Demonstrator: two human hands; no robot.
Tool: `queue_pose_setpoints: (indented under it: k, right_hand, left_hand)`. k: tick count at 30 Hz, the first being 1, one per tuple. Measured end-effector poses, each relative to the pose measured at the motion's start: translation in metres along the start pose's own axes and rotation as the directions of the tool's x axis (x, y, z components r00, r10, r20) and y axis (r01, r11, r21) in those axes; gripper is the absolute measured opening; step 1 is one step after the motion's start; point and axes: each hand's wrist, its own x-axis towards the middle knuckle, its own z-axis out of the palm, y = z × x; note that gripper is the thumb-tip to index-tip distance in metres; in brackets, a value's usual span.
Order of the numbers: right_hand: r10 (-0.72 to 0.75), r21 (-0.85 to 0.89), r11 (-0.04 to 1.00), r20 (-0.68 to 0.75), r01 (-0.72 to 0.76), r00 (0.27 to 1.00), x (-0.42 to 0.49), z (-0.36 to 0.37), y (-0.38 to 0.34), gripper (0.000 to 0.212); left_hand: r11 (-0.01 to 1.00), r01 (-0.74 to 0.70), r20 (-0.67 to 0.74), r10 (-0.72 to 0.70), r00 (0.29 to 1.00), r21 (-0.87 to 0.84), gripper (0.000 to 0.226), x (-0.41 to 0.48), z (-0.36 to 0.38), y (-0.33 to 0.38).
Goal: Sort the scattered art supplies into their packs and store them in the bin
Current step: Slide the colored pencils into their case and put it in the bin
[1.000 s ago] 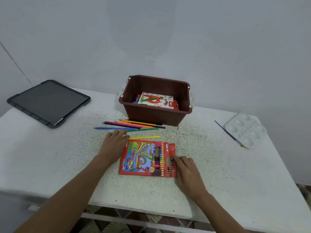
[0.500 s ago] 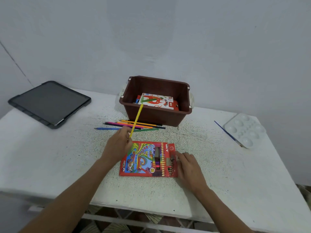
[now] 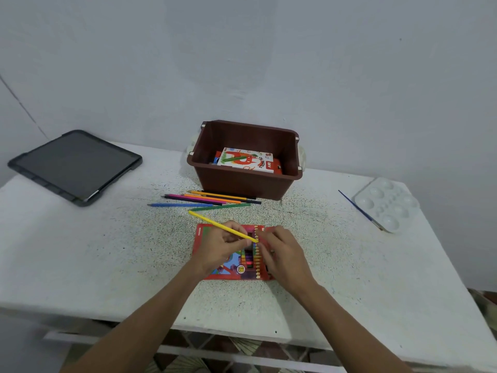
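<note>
Yellow pencil [image 3: 215,223] held over red pencil pack [image 3: 199,235], white speckled table [image 3: 80,251], pale bare wall.
Dark tablet [image 3: 75,165] far left; loose pencils [image 3: 204,200] just before brown bin [image 3: 242,184]; left hand [image 3: 220,246] pinches the yellow pencil, tip at pack marked "18"; bin holds box [image 3: 246,160] reading "OIL PASTELS"; right hand [image 3: 285,254] curled on pack's right end, grip unclear; brush [image 3: 357,208] beside palette [image 3: 387,203].
</note>
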Motion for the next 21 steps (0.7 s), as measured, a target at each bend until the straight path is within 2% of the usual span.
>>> queue_pose_setpoints:
  k: [5, 9, 12, 14, 17, 18, 21]
  right_hand:
    - [-0.024, -0.011, 1.0, 0.008, 0.024, 1.0, -0.009, -0.001, 0.002, 0.027]
    - [-0.024, -0.034, 0.999, 0.043, 0.025, 0.999, -0.013, -0.007, 0.009, 0.021]
    - [0.034, -0.099, 0.994, -0.014, -0.035, 0.999, -0.019, -0.019, 0.033, 0.01]
    - [0.113, -0.156, 0.981, -0.041, -0.118, 0.993, -0.025, -0.031, 0.055, 0.008]
    - [0.22, -0.261, 0.937, -0.079, -0.233, 0.972, -0.034, -0.052, 0.087, 0.005]
    - [0.246, -0.303, 0.917, -0.088, -0.261, 0.965, -0.036, -0.058, 0.096, 0.005]
    - [0.294, -0.415, 0.856, -0.1, -0.308, 0.951, -0.046, -0.074, 0.116, 0.007]
  left_hand:
    - [1.0, -0.024, 0.003, 0.024, 1.0, 0.004, 0.014, -0.01, 0.005, 0.005]
    - [0.999, -0.002, 0.057, 0.0, 0.998, 0.037, 0.017, -0.012, 0.001, 0.004]
    - [0.997, 0.053, -0.005, -0.053, 0.999, 0.059, 0.023, -0.009, -0.008, -0.006]
    - [0.969, 0.017, -0.093, 0.006, 0.996, 0.246, 0.029, -0.006, -0.018, -0.018]
    - [0.776, -0.098, -0.169, 0.255, 0.952, 0.623, 0.04, -0.002, -0.035, -0.04]
    - [0.723, -0.083, -0.186, 0.285, 0.94, 0.686, 0.044, -0.003, -0.042, -0.047]
    - [0.645, 0.032, -0.246, 0.244, 0.938, 0.764, 0.059, -0.011, -0.054, -0.066]
